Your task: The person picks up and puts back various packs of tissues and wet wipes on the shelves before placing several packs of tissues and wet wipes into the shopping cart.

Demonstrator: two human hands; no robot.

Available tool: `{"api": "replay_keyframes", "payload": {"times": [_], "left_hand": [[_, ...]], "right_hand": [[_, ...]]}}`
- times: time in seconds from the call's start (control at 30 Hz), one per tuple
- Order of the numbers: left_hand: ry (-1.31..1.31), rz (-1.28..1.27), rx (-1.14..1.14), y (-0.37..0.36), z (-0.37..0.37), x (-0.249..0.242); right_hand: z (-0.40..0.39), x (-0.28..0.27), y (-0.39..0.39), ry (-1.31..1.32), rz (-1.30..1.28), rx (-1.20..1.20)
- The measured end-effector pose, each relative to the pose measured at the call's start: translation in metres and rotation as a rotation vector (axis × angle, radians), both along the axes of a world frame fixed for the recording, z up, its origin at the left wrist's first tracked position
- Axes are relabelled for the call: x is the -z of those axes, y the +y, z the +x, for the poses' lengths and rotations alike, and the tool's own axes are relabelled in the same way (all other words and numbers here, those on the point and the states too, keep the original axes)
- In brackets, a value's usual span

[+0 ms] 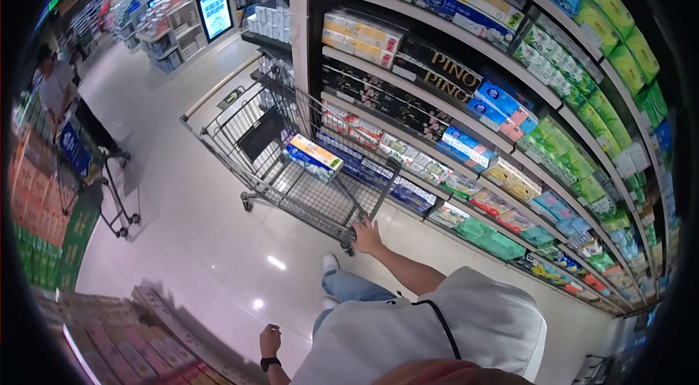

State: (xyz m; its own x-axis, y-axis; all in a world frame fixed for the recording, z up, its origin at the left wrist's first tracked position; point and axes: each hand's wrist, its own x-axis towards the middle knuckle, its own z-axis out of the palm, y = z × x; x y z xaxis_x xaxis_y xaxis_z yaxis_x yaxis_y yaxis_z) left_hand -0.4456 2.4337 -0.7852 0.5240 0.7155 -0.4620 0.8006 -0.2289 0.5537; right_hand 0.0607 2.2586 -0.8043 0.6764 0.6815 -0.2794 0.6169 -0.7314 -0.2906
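My right hand [366, 236] is closed on the front corner of a metal shopping cart [291, 207], its fingers over the basket's rim. Inside the basket lie an orange-and-white tissue pack [317, 149] and a blue-and-white pack [309, 162], one against the other. The cart's handle end points away from me, to the upper left. My left hand [269, 341], with a dark band on its wrist, hangs low beside my body. Its fingers are curled in and nothing shows in them.
Shelves [437, 83] of tissue packs run along the right, close beside the cart. Another person [58, 86] stands at the left with a second cart [109, 196]. Stacked boxes [124, 348] fill the lower left. A lit screen [215, 14] stands farther back on the glossy floor.
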Motion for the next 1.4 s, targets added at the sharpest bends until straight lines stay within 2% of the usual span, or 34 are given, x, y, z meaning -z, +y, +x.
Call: {"api": "replay_keyframes", "payload": {"times": [0.07,0.13,0.2,0.3,0.37,0.4,0.43,0.47,0.53,0.6,0.63,0.8,0.87,0.9,0.93,0.97,1.0,1.03,1.07,1.13,1.17,1.2,1.23,1.27,1.3,1.33,1.37,1.4], "left_hand": [[-0.060,0.018,0.111,0.036,0.075,-0.007],[-0.164,0.140,0.292,0.070,0.168,-0.027],[-0.352,0.253,0.380,0.098,0.261,-0.047],[-0.579,0.318,0.445,0.130,0.382,-0.089],[-0.578,0.415,0.567,0.157,0.440,-0.105],[-0.453,0.356,0.636,0.179,0.464,-0.106],[-0.424,0.438,0.671,0.201,0.482,-0.088],[-0.347,0.514,0.704,0.216,0.496,-0.086],[-0.199,0.663,0.770,0.255,0.501,-0.039],[0.220,0.765,0.997,0.262,0.504,-0.042],[0.318,0.685,1.029,0.260,0.509,-0.041],[0.361,0.588,1.263,0.259,0.508,-0.021],[0.386,0.407,1.398,0.260,0.515,-0.020],[0.440,0.399,1.613,0.261,0.520,-0.018],[0.439,0.389,1.628,0.263,0.528,-0.015],[0.391,0.259,1.689,0.269,0.533,-0.007],[0.344,0.125,1.744,0.278,0.538,0.005],[0.054,0.203,1.921,0.310,0.528,0.074],[0.054,0.186,1.929,0.324,0.547,0.080],[0.296,-0.330,1.475,0.352,0.611,0.080],[0.219,-0.265,1.275,0.370,0.629,0.082],[0.124,-0.106,1.185,0.397,0.639,0.119],[0.056,-0.051,1.156,0.425,0.656,0.159],[0.264,-0.140,1.025,0.426,0.696,0.136],[0.209,-0.138,0.925,0.446,0.709,0.185],[0.173,-0.207,0.845,0.452,0.730,0.202],[0.132,-0.153,0.837,0.456,0.745,0.226],[0.089,-0.098,0.832,0.459,0.756,0.250]], "right_hand": [[0.003,-0.010,0.000,0.083,0.029,0.001],[0.008,-0.002,0.002,0.091,0.082,0.031],[0.008,0.011,-0.007,0.052,0.110,-0.094],[0.005,0.016,-0.004,0.108,0.154,-0.028],[0.006,0.019,-0.004,0.123,0.155,0.014],[0.002,0.020,-0.001,0.150,0.142,0.041],[0.005,0.016,0.001,0.183,0.174,0.075],[0.002,0.011,0.004,0.217,0.204,0.118],[0.001,0.007,0.006,0.239,0.248,0.190],[0.000,0.011,0.011,0.283,0.223,0.222],[-0.001,0.012,0.012,0.297,0.204,0.240],[-0.006,-0.001,0.028,0.342,0.164,0.370],[-0.005,-0.003,0.037,0.464,0.113,0.442],[-0.008,-0.004,0.043,0.468,0.110,0.495],[-0.009,-0.006,0.049,0.475,0.102,0.509],[-0.009,-0.011,0.054,0.481,0.047,0.539],[-0.008,-0.016,0.060,0.488,-0.011,0.565],[-0.005,-0.019,0.067,0.550,-0.059,0.612],[-0.003,-0.023,0.074,0.559,-0.069,0.621],[0.024,-0.041,0.094,0.699,-0.218,0.755],[0.040,-0.058,0.110,0.651,-0.237,0.745],[0.052,-0.048,0.123,0.669,-0.250,0.755],[0.072,-0.032,0.134,0.736,-0.155,0.805],[0.093,-0.014,0.145,0.800,-0.059,0.856],[0.111,0.003,0.164,0.759,0.045,0.876],[0.131,0.023,0.182,0.712,0.150,0.896],[0.137,0.079,0.193,0.729,0.311,0.948],[0.157,0.109,0.213,0.758,0.373,0.972]]}}
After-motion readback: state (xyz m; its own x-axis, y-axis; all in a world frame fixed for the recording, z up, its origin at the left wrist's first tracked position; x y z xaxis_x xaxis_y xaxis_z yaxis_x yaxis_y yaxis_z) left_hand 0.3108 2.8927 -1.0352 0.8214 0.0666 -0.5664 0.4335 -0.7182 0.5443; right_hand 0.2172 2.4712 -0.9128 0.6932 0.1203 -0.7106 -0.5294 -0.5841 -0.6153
